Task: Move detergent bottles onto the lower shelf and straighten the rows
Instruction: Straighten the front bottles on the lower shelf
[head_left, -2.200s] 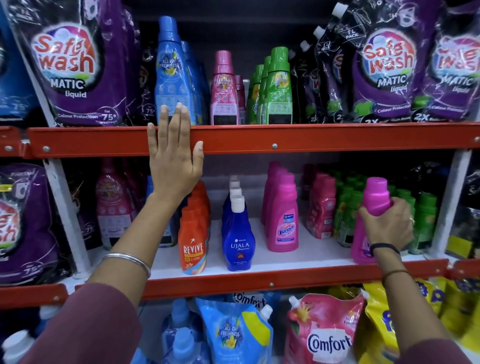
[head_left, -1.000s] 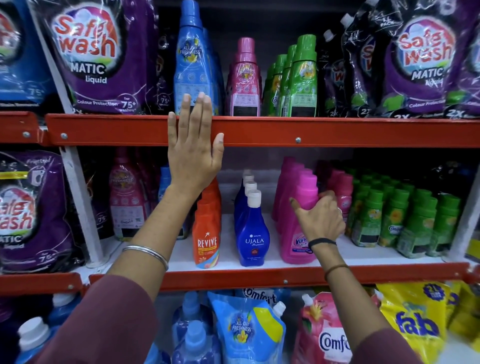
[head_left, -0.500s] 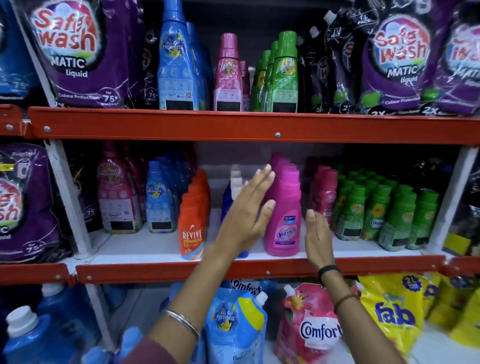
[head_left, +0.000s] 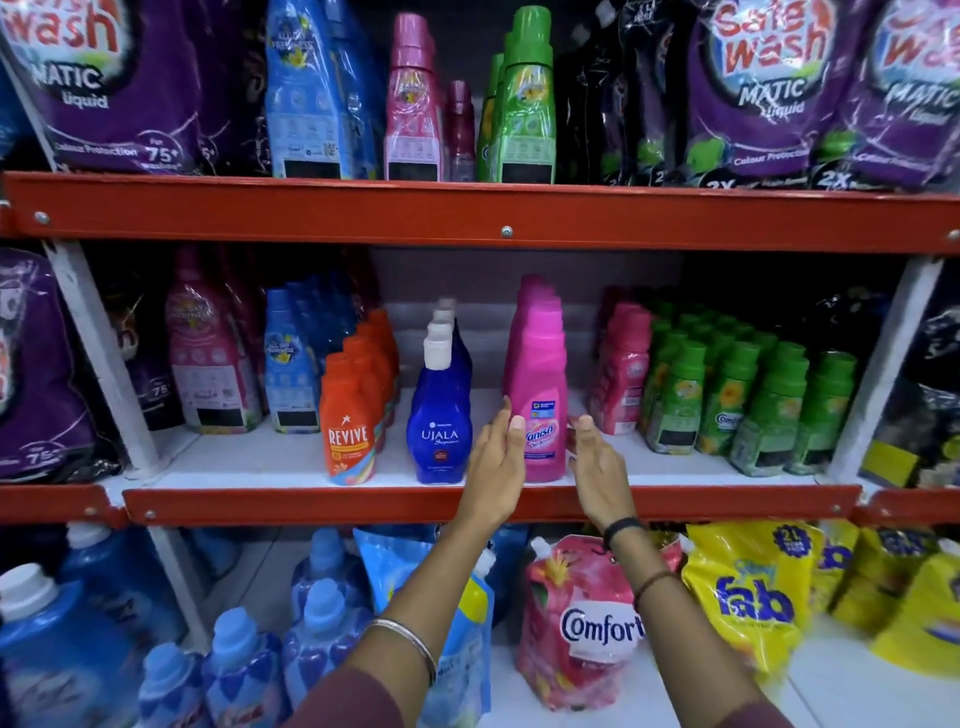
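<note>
Where glossy plastic tapers, left hand and right hand flank Vanish bottle; fingers spread.

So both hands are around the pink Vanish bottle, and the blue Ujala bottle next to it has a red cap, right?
Not quite. The blue plastic Ujala bottle has a white cap, as the head view shows. Both the left hand and right hand do flank the pink plastic Vanish bottle.

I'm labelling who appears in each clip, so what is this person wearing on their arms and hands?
Both arms have dark maroon sleeves pushed up above the forearms, which are bare. The left wrist carries a thin silver metal bangle. The right wrist has a black band, and a thin brown cord bracelet sits further down the forearm. No gloves are on the left hand or right hand; no ring is visible.
</note>
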